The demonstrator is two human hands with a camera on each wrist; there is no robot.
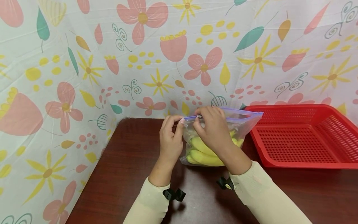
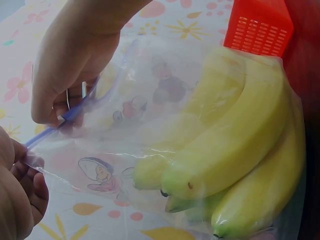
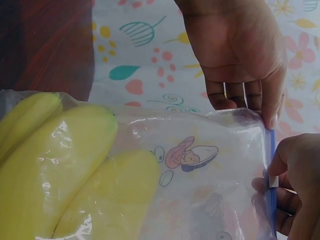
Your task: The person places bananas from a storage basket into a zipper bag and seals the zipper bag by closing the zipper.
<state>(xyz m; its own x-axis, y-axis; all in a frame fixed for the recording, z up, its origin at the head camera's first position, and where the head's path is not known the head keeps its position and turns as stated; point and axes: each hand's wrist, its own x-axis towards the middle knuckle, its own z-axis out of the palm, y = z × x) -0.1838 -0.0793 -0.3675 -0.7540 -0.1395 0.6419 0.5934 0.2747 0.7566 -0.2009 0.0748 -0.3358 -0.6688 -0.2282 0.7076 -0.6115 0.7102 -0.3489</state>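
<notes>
A clear zip bag (image 1: 246,127) with a purple zip edge and printed cartoon figures stands on the table, holding several yellow bananas (image 1: 205,152). At the bag's upper left corner, my left hand (image 1: 171,137) pinches the zip edge between thumb and fingers. Just to its right, my right hand (image 1: 213,130) pinches a small pale zip slider (image 3: 273,181) on that edge. Right of this hand the bag's mouth gapes apart. Through the plastic in the left wrist view, the bananas (image 2: 235,135) show greenish tips. My right hand covers part of the bag in the head view.
A red perforated plastic basket (image 1: 299,143) stands to the right of the bag, close by its side. The dark brown wooden table (image 1: 134,155) meets a flower-printed cloth (image 1: 156,62) at the back and left. Small black devices (image 1: 174,194) sit at both wrists.
</notes>
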